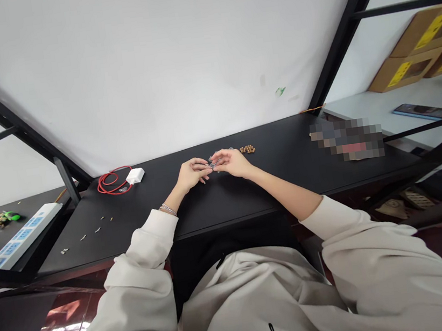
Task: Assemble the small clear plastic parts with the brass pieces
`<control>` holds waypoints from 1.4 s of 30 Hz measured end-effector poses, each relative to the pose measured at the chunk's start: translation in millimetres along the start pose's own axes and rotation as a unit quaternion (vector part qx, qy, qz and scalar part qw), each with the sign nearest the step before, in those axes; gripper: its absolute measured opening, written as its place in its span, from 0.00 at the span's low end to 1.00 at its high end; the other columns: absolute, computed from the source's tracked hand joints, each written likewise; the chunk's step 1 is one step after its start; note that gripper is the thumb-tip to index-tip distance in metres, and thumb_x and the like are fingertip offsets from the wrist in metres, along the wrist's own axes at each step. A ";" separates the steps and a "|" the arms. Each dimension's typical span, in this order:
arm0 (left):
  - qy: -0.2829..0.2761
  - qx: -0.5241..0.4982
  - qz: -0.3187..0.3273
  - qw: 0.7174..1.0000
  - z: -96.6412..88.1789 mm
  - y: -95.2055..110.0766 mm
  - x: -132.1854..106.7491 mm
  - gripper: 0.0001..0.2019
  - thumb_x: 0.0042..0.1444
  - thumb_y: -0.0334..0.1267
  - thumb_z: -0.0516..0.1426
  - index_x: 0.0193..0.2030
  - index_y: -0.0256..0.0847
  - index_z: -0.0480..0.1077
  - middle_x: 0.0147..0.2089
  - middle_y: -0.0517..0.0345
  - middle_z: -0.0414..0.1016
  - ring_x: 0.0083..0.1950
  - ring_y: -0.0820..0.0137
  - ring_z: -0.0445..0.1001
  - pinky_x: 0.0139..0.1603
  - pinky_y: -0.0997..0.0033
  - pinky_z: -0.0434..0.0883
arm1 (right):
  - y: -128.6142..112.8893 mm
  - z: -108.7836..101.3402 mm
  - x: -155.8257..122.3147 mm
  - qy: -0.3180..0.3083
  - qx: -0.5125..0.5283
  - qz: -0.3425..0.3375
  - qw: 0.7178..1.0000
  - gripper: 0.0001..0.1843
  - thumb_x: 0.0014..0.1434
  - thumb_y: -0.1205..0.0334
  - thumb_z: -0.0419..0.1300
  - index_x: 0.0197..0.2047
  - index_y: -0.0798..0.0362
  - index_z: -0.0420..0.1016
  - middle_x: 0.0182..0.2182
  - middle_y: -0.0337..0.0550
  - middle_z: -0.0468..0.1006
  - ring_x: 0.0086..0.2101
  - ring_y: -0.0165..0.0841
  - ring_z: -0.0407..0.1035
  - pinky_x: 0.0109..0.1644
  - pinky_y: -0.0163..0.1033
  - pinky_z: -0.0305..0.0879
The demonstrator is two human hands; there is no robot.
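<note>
Over the black table [226,203], my left hand [190,174] and my right hand [237,162] meet fingertip to fingertip. Both are closed in a pinch on a small clear, shiny piece [213,164], too small to name and partly covered by the fingers. Just behind my right hand, more clear bits lie half hidden. A cluster of small brown, bead-like pieces [247,149] sits on the table to the right of that hand.
Left of my hands lie a white charger [135,175] and a coiled red cable [104,187]. Several small silvery bits [83,237] are scattered near the left edge. A power strip [26,234] stands further left. A blurred-out item [348,140] rests at the right.
</note>
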State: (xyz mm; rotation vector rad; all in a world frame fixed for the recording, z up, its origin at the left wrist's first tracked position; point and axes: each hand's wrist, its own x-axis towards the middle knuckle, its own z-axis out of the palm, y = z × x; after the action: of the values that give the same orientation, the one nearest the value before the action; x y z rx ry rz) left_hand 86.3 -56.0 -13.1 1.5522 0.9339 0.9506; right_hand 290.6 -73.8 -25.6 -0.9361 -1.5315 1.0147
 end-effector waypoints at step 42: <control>0.015 0.052 0.034 0.998 -1.7 -3.4 2.6 0.20 0.43 0.46 0.74 0.38 0.35 0.76 0.33 0.50 0.82 0.22 0.73 0.75 0.18 0.77 0.67 | -2.6 -2.2 -2.4 -0.025 -0.195 -0.019 0.980 0.12 0.50 0.62 0.71 0.39 0.53 0.81 0.29 0.41 0.81 0.28 0.32 0.73 0.40 0.40 0.71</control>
State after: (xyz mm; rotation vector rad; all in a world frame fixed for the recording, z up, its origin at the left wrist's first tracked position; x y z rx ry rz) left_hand 85.4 -52.5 -15.9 1.6717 0.9696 0.9882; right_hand 293.1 -76.6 -23.7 -1.1515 -1.8229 0.7247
